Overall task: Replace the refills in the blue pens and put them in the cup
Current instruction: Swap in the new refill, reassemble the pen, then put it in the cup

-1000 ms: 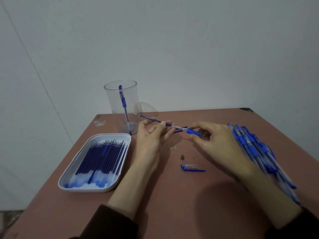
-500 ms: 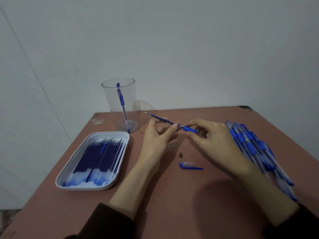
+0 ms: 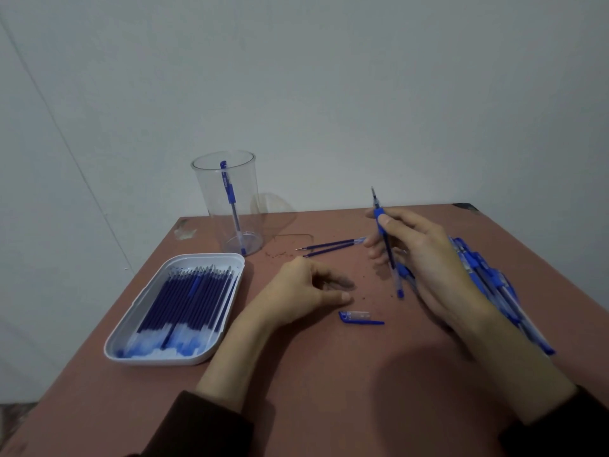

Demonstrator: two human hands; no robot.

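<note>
My right hand (image 3: 428, 258) grips a blue pen (image 3: 384, 232) by its barrel, nearly upright, with the thin refill point on top and no nose cone. My left hand (image 3: 300, 288) is low on the table, fingers curled and thumb tip touching the surface; I cannot tell if it pinches anything. A blue pen cap (image 3: 359, 318) lies just right of that thumb. Two loose refills (image 3: 329, 247) lie farther back. The clear cup (image 3: 227, 225) holds one blue pen (image 3: 229, 192). A white tray (image 3: 211, 257) holds several refills (image 3: 188, 301).
A pile of several blue pens (image 3: 487, 278) lies at the right, partly hidden under my right wrist. The brown table (image 3: 329, 374) ends at a white wall behind the cup. Dark specks dot the table near the loose refills.
The refill went into the barrel. My left hand let go and dropped to the table. My right hand swung the pen from lying flat to nearly upright.
</note>
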